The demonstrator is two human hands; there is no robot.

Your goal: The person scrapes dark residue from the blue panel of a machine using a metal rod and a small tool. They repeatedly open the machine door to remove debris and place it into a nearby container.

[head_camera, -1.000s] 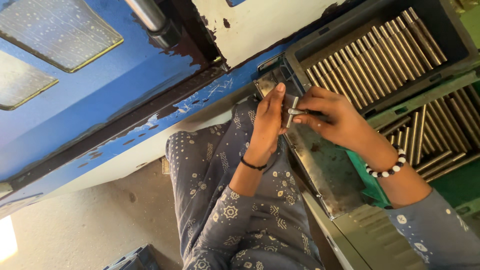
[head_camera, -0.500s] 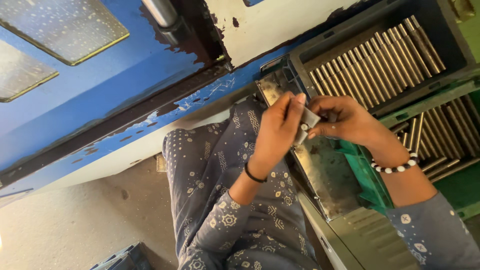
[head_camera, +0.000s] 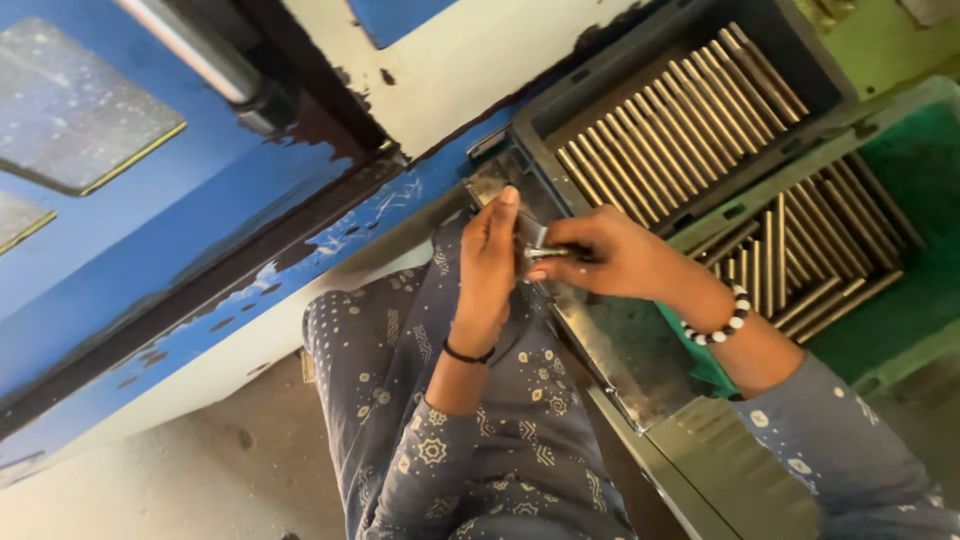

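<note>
From the head view, the left hand is raised edge-on with its fingers held together and nearly straight, pressed against a small metal piece. The right hand meets it from the other side, fingers curled and pinched shut on the same small metal piece, which sits between the two hands just above a worn metal tray. Whether the left hand truly grips the piece or only steadies it cannot be told. A beaded bracelet circles the right wrist and a thin dark band the left. Beyond the hands a dark bin holds a row of metal rods lying side by side; a second batch of rods lies in a green bin beside it. A blue machine frame runs along the left.
</note>
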